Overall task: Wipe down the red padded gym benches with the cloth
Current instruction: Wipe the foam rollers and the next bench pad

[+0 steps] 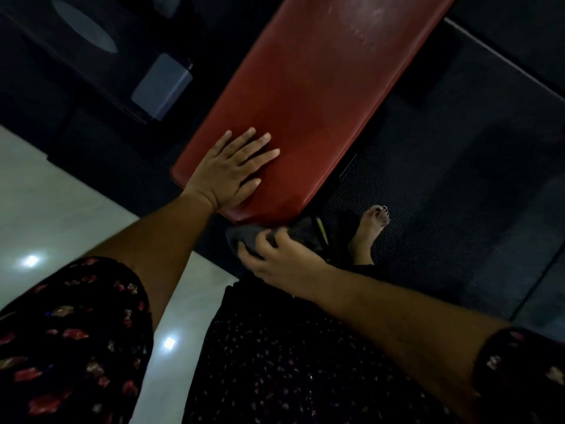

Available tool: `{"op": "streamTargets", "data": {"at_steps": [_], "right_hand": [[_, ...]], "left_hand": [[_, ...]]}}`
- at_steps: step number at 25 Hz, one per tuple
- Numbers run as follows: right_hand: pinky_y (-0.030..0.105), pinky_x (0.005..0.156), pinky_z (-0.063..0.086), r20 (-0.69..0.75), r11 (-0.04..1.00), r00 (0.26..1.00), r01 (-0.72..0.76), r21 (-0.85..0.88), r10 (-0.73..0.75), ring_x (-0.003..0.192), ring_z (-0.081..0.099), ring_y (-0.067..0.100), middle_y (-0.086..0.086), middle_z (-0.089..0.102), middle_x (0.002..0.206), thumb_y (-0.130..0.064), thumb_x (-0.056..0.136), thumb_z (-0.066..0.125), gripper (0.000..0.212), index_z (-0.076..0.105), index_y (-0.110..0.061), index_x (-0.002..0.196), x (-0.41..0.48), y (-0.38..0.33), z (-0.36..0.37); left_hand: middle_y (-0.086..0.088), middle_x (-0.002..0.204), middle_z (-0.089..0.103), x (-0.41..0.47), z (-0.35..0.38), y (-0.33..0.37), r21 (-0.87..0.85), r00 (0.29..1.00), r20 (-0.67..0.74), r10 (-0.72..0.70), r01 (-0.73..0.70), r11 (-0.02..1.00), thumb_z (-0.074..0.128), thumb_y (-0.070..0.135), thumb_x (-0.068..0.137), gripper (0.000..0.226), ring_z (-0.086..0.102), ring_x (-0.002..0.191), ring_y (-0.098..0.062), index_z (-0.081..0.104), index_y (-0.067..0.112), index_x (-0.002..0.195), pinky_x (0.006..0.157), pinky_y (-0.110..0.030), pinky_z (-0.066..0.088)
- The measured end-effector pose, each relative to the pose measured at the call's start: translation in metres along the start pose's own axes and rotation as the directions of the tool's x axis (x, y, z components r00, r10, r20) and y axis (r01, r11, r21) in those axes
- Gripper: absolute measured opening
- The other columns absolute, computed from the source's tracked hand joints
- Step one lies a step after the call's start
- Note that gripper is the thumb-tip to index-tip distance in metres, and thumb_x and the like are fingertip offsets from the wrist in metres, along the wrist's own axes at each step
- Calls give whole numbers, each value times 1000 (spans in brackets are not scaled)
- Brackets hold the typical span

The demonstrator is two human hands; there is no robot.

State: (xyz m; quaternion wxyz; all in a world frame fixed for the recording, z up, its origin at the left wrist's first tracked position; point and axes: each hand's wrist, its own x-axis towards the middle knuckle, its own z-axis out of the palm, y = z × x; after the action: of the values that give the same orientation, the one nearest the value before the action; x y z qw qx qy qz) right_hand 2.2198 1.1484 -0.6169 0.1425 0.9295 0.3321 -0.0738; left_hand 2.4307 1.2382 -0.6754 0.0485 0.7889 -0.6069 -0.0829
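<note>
the red bench (308, 96) runs from the near centre of the view away to the upper right, over a dark rubber mat (443, 166). its near end sits just in front of the person, at the edge where the mat meets the pale tiled floor (55, 191).

hand state:
- left hand (230, 171): flat on the near end of the bench, fingers straight and spread, holding nothing. it appears to serve as a brace.
- right hand (275, 258): fingers curled round the grey cloth (247, 237), pressing it against the near end face of the bench, just below the top edge.

the light is low and the cloth is dark, so how much of it hangs free below the hand cannot be told.

risks from this position:
1. missed coverage. the left palm covers part of the pad. if it is not lifted or shifted, that patch will probably go unwiped.
2. smearing. faint pale marks show on the far part of the pad. a bunched cloth may spread rather than lift such marks.
3. cloth snag. the cloth works close to the dark frame parts under the bench end. a loose corner could catch there and pull out of the grip.
4. footing. a bare foot (371, 232) stands on the mat just beside the bench. a long reach toward the far end, with weight on the left hand, could unsettle balance, and the polished floor may be slippery if damp.
</note>
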Motion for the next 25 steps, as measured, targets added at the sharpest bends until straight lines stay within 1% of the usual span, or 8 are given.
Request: {"op": "streamTargets", "data": {"at_steps": [4, 5, 9, 13, 15, 19, 23, 25], "right_hand": [[43, 70, 49, 95, 995, 990, -104, 9, 102, 109, 55, 31, 3, 42, 148, -13, 95, 13, 58, 43, -11, 145, 43, -3, -15], [43, 69, 49, 107, 998, 992, -69, -16, 70, 109, 56, 31, 4, 43, 147, -12, 95, 12, 58, 43, -8, 144, 44, -4, -14], [44, 68, 41, 226, 938, 936, 309, -158, -270, 116, 48, 38, 18, 35, 147, -13, 104, 20, 45, 36, 4, 143, 38, -6, -19], [46, 68, 38, 227, 987, 973, 75, -144, -41, 117, 44, 41, 21, 18, 155, -17, 106, 22, 49, 22, 9, 147, 70, -4, -31], [44, 65, 40, 290, 968, 956, 117, -220, -49, 114, 47, 38, 21, 23, 154, -15, 106, 20, 48, 19, 11, 146, 73, -22, -20], [42, 65, 43, 343, 946, 939, 138, -293, -31, 109, 54, 31, 12, 42, 145, -5, 96, 8, 58, 39, 0, 144, 38, -30, -4], [49, 80, 46, 326, 916, 896, 368, -162, -302, 124, 39, 44, 13, 9, 160, -22, 101, 33, 45, 41, -8, 143, -31, 12, 0], [53, 88, 45, 388, 932, 872, 354, -81, -298, 130, 32, 46, 7, -3, 160, -20, 98, 46, 49, 37, -11, 145, -63, 42, 10]], "left_hand": [[-3, 161, 24, -1, -3, 2, -33, 999, 34, 14, -13, 999, 34, 41, 97, 58, 18, 148, -26, 20, 31, 153, 120, -43, 1], [-3, 162, 22, -5, -4, -2, -13, 999, 40, 13, -12, 1000, 32, 43, 98, 58, 17, 148, -25, 19, 31, 153, 120, -44, 0], [-2, 163, 17, -22, -4, -18, -1, 997, 62, -44, 44, 999, 27, 51, 99, 59, 12, 150, -25, 13, 35, 154, 120, -44, 0], [-1, 164, 12, -28, 0, -15, -24, 993, 70, -97, 99, 995, 23, 53, 100, 58, 7, 151, -24, 9, 36, 154, 121, -50, 6], [1, 164, 9, -29, -4, -15, -35, 991, 100, -90, 94, 995, 21, 54, 100, 59, 5, 151, -22, 7, 36, 154, 121, -50, 6], [4, 164, 1, -27, -16, -9, -40, 969, 194, -151, 162, 986, 15, 55, 96, 62, -2, 152, -20, 7, 35, 154, 122, -45, -1], [5, 165, 2, -25, -18, 11, -72, 942, 198, -271, 290, 954, 12, 51, 96, 62, -5, 152, -18, 16, 33, 155, 122, -44, -6], [6, 165, 3, -25, -16, 15, -72, 935, 188, -302, 319, 945, 11, 51, 97, 61, -5, 152, -18, 16, 33, 155, 122, -45, -6]]}}
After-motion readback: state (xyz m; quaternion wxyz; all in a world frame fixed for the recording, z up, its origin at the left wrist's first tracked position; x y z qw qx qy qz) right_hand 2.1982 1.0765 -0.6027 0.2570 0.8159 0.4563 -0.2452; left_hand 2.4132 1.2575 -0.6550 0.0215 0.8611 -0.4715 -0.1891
